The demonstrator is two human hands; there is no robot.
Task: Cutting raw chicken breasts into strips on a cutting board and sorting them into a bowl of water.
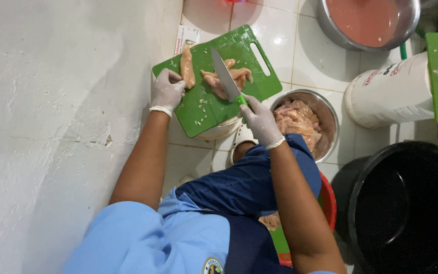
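Observation:
A green cutting board rests on a white bowl over the tiled floor. On it lie raw chicken strips: one long piece at the left and a cluster in the middle. My left hand, in a white glove, presses the long strip at the board's left edge. My right hand, also gloved, grips the green handle of a kitchen knife whose blade lies across the middle cluster of chicken.
A steel bowl of raw chicken stands right of the board. A large steel basin of pinkish liquid is at the top. A white bucket on its side, a black bin, a red tub and a white wall surround me.

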